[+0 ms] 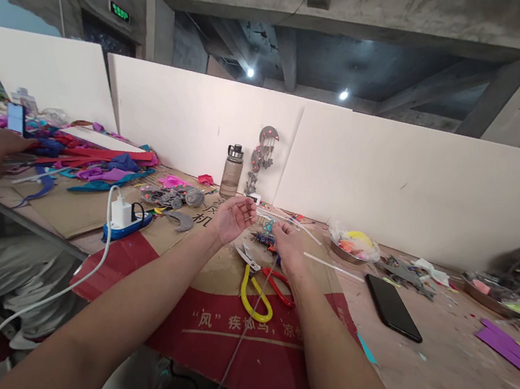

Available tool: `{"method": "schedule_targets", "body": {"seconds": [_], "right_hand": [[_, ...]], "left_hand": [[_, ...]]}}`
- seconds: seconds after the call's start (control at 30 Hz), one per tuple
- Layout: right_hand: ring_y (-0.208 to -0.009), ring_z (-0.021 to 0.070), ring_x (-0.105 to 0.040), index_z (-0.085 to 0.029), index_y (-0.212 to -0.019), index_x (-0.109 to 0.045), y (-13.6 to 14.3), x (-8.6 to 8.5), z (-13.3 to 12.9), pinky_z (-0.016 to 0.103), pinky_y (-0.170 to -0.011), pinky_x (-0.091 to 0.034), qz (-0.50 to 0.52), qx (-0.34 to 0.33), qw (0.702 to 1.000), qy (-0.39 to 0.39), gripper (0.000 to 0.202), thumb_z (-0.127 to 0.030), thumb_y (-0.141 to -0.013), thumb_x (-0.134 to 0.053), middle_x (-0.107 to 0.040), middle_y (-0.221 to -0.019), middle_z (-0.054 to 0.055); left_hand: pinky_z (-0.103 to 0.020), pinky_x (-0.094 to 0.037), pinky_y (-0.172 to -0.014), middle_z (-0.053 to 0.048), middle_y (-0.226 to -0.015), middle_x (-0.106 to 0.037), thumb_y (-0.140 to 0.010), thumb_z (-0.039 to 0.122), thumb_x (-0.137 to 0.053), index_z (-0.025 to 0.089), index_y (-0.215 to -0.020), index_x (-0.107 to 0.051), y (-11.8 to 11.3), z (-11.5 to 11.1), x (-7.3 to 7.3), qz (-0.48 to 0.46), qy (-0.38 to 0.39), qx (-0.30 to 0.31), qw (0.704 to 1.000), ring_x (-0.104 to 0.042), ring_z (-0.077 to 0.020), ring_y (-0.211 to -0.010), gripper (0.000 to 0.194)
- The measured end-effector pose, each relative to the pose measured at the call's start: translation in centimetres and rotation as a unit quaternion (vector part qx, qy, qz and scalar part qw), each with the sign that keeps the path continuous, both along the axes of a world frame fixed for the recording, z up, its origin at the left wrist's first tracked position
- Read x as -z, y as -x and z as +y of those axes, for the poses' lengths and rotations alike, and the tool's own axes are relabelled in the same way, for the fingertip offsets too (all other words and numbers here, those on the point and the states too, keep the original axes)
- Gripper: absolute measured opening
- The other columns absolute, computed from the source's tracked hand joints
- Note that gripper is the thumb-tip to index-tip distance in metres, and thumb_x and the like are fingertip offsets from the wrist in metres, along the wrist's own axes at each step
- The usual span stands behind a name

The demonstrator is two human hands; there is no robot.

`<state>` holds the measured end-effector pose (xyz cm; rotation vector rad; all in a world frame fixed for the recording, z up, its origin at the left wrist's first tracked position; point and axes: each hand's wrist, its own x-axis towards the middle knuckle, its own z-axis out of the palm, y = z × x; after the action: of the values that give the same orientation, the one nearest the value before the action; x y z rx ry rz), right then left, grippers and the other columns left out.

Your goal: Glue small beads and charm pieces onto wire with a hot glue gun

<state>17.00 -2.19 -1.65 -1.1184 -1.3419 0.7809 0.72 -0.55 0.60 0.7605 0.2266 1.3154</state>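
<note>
My left hand (234,218) is raised over the cardboard with its palm up and fingers curled together; whatever they pinch is too small to name. Close by on the right, my right hand (286,239) pinches at a small teal piece (268,226). A thin grey cord (242,339) runs down from near my right hand past the cardboard's front edge. Below the hands lie yellow-handled scissors (256,298) and a red-handled tool (281,287), on a red and brown cardboard sheet (260,362).
A bottle (232,173) and a grey hanging ornament (265,155) stand behind. A phone (394,307) and a bowl (354,246) lie right. Left are a charger (122,214), colourful fabric (109,161) and another person's hand (2,140).
</note>
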Motion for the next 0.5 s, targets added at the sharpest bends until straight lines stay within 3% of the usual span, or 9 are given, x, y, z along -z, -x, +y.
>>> {"method": "schedule_targets", "body": {"seconds": [0.27, 0.4, 0.5], "right_hand": [[-0.048, 0.0076, -0.03, -0.02, -0.066, -0.051, 0.02, 0.17, 0.22, 0.022, -0.047, -0.027, -0.015, 0.007, 1.0, -0.003, 0.016, -0.036, -0.067, -0.051, -0.04, -0.055, -0.007], [-0.048, 0.0077, -0.032, -0.02, -0.067, -0.051, -0.02, 0.08, 0.12, 0.021, -0.046, -0.028, -0.021, -0.007, 1.0, 0.001, 0.016, -0.036, -0.067, -0.051, -0.042, -0.056, -0.007], [-0.05, 0.0076, -0.034, -0.019, -0.066, -0.052, -0.06, 0.02, 0.1, 0.021, -0.046, -0.029, -0.028, -0.015, 0.999, -0.006, 0.017, -0.036, -0.067, -0.051, -0.043, -0.058, -0.005]], "left_hand": [[-0.032, -0.048, -0.079, -0.012, -0.107, -0.068, -0.084, 0.047, -0.051, 0.013, -0.094, -0.068, 0.15, -0.24, -0.15, 0.052, -0.006, -0.012, 0.999, -0.061, -0.0194, -0.095, 0.04], [-0.03, -0.046, -0.078, -0.013, -0.104, -0.068, -0.081, 0.058, -0.052, 0.012, -0.09, -0.07, -0.33, 0.21, 0.32, 0.186, 0.013, -0.047, 0.981, -0.061, -0.0196, -0.093, 0.05], [-0.029, -0.045, -0.076, -0.013, -0.096, -0.07, -0.081, 0.062, -0.05, 0.011, -0.086, -0.071, -0.68, 0.35, 0.58, 0.248, 0.034, -0.038, 0.967, -0.061, -0.0186, -0.085, 0.055]]}}
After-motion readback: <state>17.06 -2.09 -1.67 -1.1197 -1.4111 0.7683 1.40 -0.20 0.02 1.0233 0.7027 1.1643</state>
